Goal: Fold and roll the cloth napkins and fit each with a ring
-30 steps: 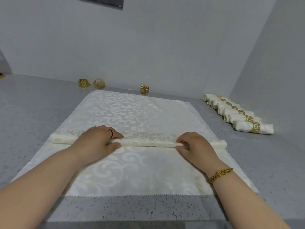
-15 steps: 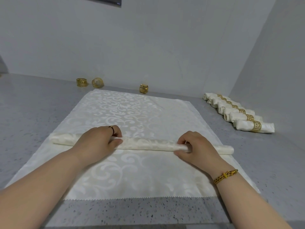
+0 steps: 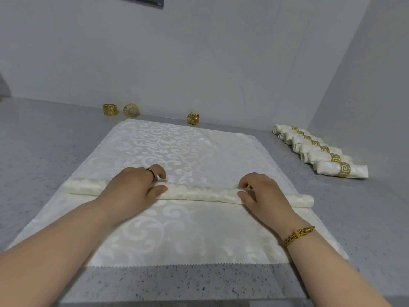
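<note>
A cream damask napkin, rolled into a long thin tube (image 3: 199, 194), lies crosswise on top of a second cream napkin (image 3: 177, 147) spread flat on the grey counter. My left hand (image 3: 135, 185) grips the tube left of its middle, fingers curled over the top and thumb on the near side. My right hand (image 3: 261, 191) holds it the same way right of the middle. Both ends of the tube stick out past my hands. Three gold rings (image 3: 109, 110) (image 3: 131, 110) (image 3: 193, 118) stand loose by the back wall.
Several rolled napkins with gold rings (image 3: 321, 151) lie in a row at the back right, near the side wall. The grey speckled counter (image 3: 44, 151) stretches to the left, and its front edge runs just below the flat napkin.
The tube's right end has shifted a little to the right and toward me. My fingers have curled further over the tube, with both hands staying on it.
</note>
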